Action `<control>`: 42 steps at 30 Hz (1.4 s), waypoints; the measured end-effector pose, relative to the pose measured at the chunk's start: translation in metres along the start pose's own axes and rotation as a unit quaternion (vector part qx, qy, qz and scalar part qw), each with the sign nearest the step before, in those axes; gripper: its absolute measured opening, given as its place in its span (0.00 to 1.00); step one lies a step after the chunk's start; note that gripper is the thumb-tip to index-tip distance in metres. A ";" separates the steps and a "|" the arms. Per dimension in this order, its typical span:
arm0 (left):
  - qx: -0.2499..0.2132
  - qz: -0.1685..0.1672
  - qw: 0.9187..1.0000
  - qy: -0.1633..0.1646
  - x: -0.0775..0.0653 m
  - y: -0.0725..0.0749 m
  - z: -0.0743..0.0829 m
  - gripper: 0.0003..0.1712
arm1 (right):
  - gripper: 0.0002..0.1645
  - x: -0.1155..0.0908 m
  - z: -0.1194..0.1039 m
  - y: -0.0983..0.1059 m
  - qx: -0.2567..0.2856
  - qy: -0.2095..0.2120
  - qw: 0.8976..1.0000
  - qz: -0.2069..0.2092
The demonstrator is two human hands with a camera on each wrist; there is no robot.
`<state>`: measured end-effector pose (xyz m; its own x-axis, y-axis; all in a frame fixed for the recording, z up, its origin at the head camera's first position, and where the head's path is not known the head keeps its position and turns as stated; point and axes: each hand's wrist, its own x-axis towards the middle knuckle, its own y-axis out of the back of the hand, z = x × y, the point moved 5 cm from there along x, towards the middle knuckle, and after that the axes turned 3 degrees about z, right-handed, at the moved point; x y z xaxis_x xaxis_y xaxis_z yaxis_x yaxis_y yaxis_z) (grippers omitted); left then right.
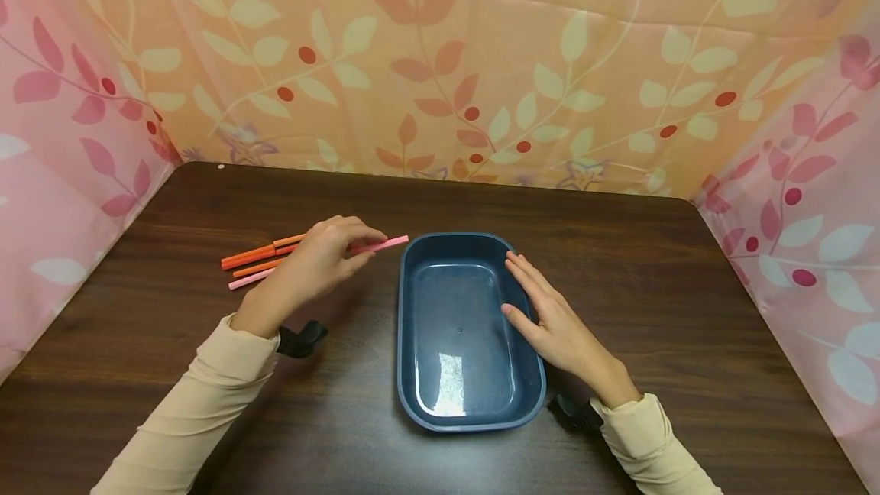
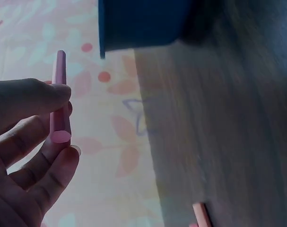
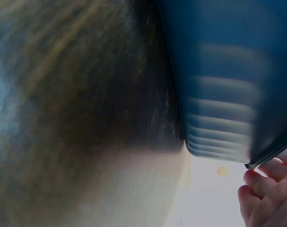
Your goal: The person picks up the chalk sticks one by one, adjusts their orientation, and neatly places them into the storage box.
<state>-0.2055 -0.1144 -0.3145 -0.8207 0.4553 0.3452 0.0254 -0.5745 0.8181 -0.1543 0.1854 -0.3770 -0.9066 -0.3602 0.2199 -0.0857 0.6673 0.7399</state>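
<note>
In the head view my left hand point(image 1: 318, 258) pinches a pink marker pen point(image 1: 393, 242) between thumb and fingers, above the table to the left of the blue tray point(image 1: 471, 428). The left wrist view shows this pink marker pen point(image 2: 60, 113) up close, its flat end toward the camera. My right hand point(image 1: 550, 315) rests over the tray's right rim, fingers extended and thumb reaching inward. From the right wrist, the fingers point(image 3: 260, 183) appear right at the tray's rim. Nothing lies inside the tray.
Several orange marker pens point(image 1: 247, 257) and another pink marker pen point(image 1: 250, 279) lie on the dark wooden table point(image 1: 619, 273), partly hidden behind the left hand. Patterned cloth point(image 1: 440, 59) hangs along the table's back and sides.
</note>
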 end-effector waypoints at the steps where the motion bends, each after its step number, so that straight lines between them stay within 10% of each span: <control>1: -0.002 -0.001 1.000 0.000 0.002 -0.001 0.002 0.16 | 0.41 0.000 0.000 0.000 0.000 0.000 1.000 0.000; 42: -0.016 -0.087 0.996 -0.027 0.039 -0.065 0.044 0.18 | 0.43 -0.002 0.001 -0.001 0.001 -0.007 1.000 0.004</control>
<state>-0.2140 -0.0297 -0.3347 -0.7796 0.5850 0.2237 -0.1340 -0.5046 0.8529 -0.1533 0.1860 -0.3789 -0.9128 -0.3462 0.2166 -0.0796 0.6711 0.7370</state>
